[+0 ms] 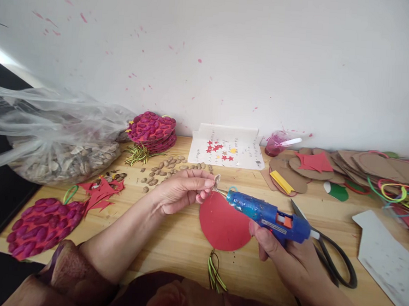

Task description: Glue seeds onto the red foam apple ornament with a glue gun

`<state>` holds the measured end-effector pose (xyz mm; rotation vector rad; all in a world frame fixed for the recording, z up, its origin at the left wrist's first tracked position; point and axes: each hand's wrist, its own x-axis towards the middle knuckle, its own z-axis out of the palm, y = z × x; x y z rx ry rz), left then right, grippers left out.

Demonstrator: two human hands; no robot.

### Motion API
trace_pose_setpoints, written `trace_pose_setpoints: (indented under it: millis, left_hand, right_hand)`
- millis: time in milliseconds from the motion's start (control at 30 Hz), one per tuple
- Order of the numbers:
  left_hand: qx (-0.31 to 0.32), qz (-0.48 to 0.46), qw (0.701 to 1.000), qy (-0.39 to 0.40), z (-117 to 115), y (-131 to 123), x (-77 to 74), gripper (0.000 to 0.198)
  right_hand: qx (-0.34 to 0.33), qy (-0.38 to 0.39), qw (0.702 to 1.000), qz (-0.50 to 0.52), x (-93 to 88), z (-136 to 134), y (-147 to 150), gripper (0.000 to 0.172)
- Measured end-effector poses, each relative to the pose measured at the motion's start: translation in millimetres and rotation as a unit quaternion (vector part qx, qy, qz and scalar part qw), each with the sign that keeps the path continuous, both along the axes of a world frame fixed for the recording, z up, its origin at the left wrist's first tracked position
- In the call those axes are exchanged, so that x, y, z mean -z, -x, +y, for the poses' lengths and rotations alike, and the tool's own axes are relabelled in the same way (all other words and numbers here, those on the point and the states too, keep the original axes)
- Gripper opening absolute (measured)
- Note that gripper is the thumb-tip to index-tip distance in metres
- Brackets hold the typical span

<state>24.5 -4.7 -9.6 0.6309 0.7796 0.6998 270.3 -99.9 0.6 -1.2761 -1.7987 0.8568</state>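
Between its thumb and fingers my left hand pinches a small greyish nut shell. My right hand is wrapped round the handle of a blue glue gun. The metal nozzle of the glue gun points left, close to the shell; I cannot tell whether they touch. Beneath both lies a round red paper disc with a light blue loop at its top. A green and dark tassel hangs out below the disc. Loose brown shells are scattered beyond my left hand.
Black-handled scissors lie right, partly under my right hand. On the left are a bag of shells, red paper scraps and a purple-shell-covered disc. A white sheet with paper stars, a cup and cardboard pieces line the back.
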Motion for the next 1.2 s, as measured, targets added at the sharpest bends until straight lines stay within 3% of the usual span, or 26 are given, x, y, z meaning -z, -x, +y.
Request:
trace_pose_setpoints:
  millis: [200, 300, 400, 533, 667, 767, 833, 1200]
  left_hand:
    - [-0.006, 0.006, 1.0, -0.017, 0, -1, -3.2, 0.029]
    - [-0.009, 0.045, 0.997, -0.064, 0, -1, -4.1, 0.028]
    - [0.01, 0.129, 0.977, -0.167, -2, -4, -3.2, 0.027]
    - [0.063, 0.274, 0.895, -0.345, -7, -14, -1.8, 0.015]
    - [0.129, 0.383, 0.747, -0.528, -6, -25, -1.9, 0.008]
    - [0.198, 0.434, 0.657, -0.583, -3, -29, -0.9, 0.012]
    - [0.228, 0.452, 0.631, -0.588, -1, -29, 0.1, 0.015]
    - [0.272, 0.494, 0.558, -0.609, -3, -31, -2.4, 0.017]
  right_hand:
    - [0.042, 0.05, 0.998, 0.001, 10.3, -1, -4, 0.03]
    - [0.083, 0.139, 0.981, 0.104, 12.9, 3, -3, 0.035]
    - [0.115, 0.206, 0.942, 0.239, 9.2, 11, 2, 0.044]
    - [0.15, 0.297, 0.877, 0.347, 10.5, 22, 5, 0.054]
    - [0.148, 0.32, 0.856, 0.378, 19.7, 25, 6, 0.053]
    - [0.139, 0.328, 0.847, 0.393, 23.6, 24, 8, 0.051]
    - [0.137, 0.333, 0.841, 0.403, 24.8, 24, 9, 0.05]
    - [0.138, 0.346, 0.836, 0.404, 29.5, 25, 10, 0.047]
